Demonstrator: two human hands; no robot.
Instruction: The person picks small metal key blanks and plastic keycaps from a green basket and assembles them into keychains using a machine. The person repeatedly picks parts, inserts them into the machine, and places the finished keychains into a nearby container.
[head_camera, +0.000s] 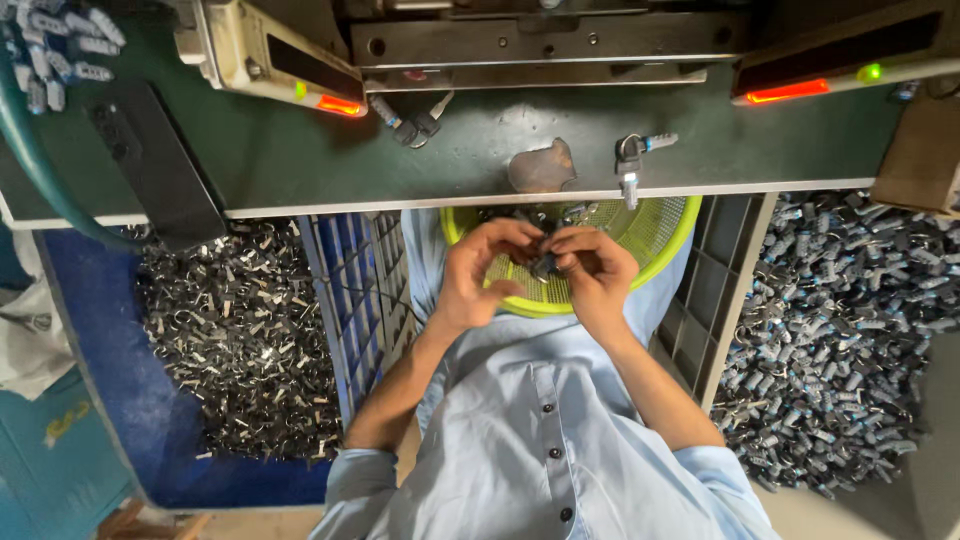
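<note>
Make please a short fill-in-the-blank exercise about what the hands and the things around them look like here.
1. Both hands, the left hand and the right hand, hold a small dark part over a ____ mesh basket.
2. A padlock lies on the ____ work surface.
3. The person wears a light ____ shirt.

Missing words: yellow-green; green; blue

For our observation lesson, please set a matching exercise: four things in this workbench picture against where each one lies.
Things:
1. small dark part
2. yellow-green mesh basket
3. padlock
4. heap of blue-and-black padlocks

Places:
A. on the green bench top, near its front edge
B. between the fingers of both hands
C. in the grey crate at the right
D. on the person's lap, under the hands

Pairs: 1-B, 2-D, 3-A, 4-C
</note>
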